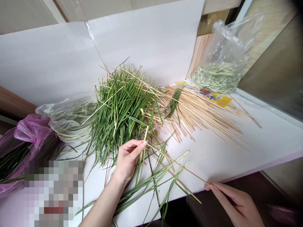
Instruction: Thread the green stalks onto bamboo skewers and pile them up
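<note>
Between thumb and fingers, my left hand (129, 157) pinches a green leaf stalk (146, 132) whose pale end points up. My right hand (233, 200) grips the near end of a thin wooden skewer (182, 168), and the skewer's far end meets the stalk at my left fingertips. Whether the tip has pierced the stalk is too small to tell. Loose green leaves (151, 179) lie below and beside my left hand. Beyond it rises a big heap of green leaves (118, 110) with skewers across it.
Many wooden skewers (203, 110) fan out on the white table (265, 138). A clear bag of pale green pieces (217, 75) stands at the back right. Another clear bag (71, 116) and a pink bag (30, 132) lie left. White panels (146, 41) stand behind.
</note>
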The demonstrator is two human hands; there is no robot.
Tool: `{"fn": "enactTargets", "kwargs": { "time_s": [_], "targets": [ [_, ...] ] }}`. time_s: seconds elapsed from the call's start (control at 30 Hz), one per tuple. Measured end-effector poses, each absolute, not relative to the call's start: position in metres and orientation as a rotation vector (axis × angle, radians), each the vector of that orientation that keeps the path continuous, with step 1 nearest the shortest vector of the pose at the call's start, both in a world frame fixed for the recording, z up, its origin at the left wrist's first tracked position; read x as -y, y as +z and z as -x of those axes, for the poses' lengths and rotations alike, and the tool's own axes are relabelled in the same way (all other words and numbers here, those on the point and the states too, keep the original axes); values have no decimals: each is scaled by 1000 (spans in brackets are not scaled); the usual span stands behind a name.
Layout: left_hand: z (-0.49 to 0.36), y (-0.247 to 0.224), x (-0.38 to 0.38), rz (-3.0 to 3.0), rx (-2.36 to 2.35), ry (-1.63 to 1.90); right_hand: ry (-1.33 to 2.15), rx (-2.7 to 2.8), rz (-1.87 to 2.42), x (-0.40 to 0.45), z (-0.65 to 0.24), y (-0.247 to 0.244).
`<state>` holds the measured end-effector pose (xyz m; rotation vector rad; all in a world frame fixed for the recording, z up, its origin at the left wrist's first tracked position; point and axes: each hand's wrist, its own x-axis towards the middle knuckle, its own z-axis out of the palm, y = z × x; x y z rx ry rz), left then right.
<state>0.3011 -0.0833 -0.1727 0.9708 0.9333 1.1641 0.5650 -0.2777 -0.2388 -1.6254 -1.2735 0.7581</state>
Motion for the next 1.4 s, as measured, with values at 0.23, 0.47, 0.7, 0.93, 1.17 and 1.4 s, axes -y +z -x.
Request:
{"fn": "enactTargets", "kwargs": {
  "time_s": [0.23, 0.47, 0.7, 0.93, 1.17, 1.4],
  "targets": [
    [-300, -172, 87, -949, -884, 1122, 748, 1285, 1614, 277, -566, -240],
    [-304, -174, 91, -990, -869, 938, 744, 1281, 1606, 275, -563, -237],
    [-331, -179, 109, -1198, -824, 643, 734, 1280, 1570, 273, -559, -238],
    [-331, -150, 88, -1579, -781, 576, 649, 1214, 1570, 273, -560, -246],
    [-339, -131, 49, -2300, -1015, 574, 468, 956, 1689, 272, -565, -257],
    [-393, -158, 51, -2638, -1226, 80, 475, 865, 1726, 272, -564, -260]
  ]
}}
